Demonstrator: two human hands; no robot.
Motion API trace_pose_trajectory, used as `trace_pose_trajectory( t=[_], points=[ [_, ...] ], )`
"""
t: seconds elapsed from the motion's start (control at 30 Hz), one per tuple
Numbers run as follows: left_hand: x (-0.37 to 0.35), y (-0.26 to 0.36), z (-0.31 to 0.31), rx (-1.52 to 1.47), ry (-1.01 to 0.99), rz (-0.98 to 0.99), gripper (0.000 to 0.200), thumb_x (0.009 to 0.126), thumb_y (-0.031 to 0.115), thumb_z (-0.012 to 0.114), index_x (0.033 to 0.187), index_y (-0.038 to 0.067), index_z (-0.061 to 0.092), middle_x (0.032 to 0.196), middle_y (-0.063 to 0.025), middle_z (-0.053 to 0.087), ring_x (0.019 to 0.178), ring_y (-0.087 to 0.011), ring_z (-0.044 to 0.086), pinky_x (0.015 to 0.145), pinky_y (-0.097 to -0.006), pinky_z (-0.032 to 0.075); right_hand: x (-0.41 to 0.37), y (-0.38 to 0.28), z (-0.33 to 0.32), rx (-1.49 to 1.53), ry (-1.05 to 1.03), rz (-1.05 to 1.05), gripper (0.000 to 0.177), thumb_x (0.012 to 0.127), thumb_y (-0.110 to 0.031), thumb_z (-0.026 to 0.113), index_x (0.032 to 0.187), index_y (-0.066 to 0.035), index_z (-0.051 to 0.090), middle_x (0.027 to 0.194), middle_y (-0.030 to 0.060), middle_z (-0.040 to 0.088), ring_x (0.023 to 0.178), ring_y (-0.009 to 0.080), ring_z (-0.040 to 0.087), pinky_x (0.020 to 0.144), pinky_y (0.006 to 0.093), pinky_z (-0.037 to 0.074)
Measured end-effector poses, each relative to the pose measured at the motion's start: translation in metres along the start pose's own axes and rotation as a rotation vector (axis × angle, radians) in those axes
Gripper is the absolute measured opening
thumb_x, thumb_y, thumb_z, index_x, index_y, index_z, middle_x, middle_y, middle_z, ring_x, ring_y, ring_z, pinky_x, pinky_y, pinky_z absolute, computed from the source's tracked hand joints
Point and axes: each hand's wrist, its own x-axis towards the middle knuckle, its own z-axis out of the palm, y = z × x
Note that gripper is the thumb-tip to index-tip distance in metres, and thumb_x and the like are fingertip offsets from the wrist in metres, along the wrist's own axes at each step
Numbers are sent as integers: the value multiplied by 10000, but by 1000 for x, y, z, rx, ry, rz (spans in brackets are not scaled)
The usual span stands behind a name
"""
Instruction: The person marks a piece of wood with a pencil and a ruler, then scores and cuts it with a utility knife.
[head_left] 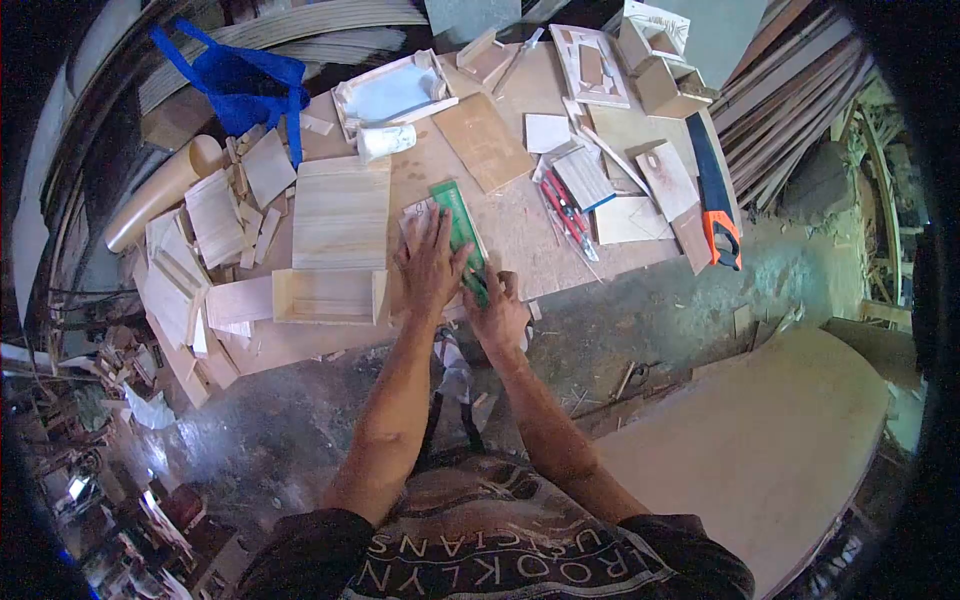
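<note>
While offcuts crowd the plywood board [520, 235] on all sides, the middle's kinda free. An open wooden box [330, 296] and a pale panel [342, 212] sit just left of the hands, red-handled tools [566, 212] just right, and a handsaw [716, 195] is over at the far right edge. The green ruler [455, 212] lies slanted mid-board. Left hand [432, 262] is spread flat, pressing down on it. Right hand [497, 312] is curled at the ruler's near end; can't tell if it's pinching anything.
</note>
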Motion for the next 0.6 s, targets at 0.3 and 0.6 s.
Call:
trace_pose_trajectory(
  t=[0.3, 0.6],
  points=[
    [2, -1, 3, 22, 0, 4, 693, 898, 552, 525, 1453, 153, 405, 1529, -62, 364, 1401, -369, 275, 1079, -584, 208, 2, 0, -2, -28, 2, 22, 592, 817, -365, 689, 1343, -187, 483, 1112, 98, 544, 749, 345, 661, 570, 466, 537],
    [3, 2, -5, -5, -185, -53, 787, 890, 564, 541, 1501, 137, 289, 1583, -89, 232, 1457, -385, 147, 1103, -672, 108, 0, 10, -2, 23, 31, -35, 588, 810, -360, 696, 1335, -192, 492, 1110, 88, 547, 763, 334, 663, 558, 457, 533]
  ],
)
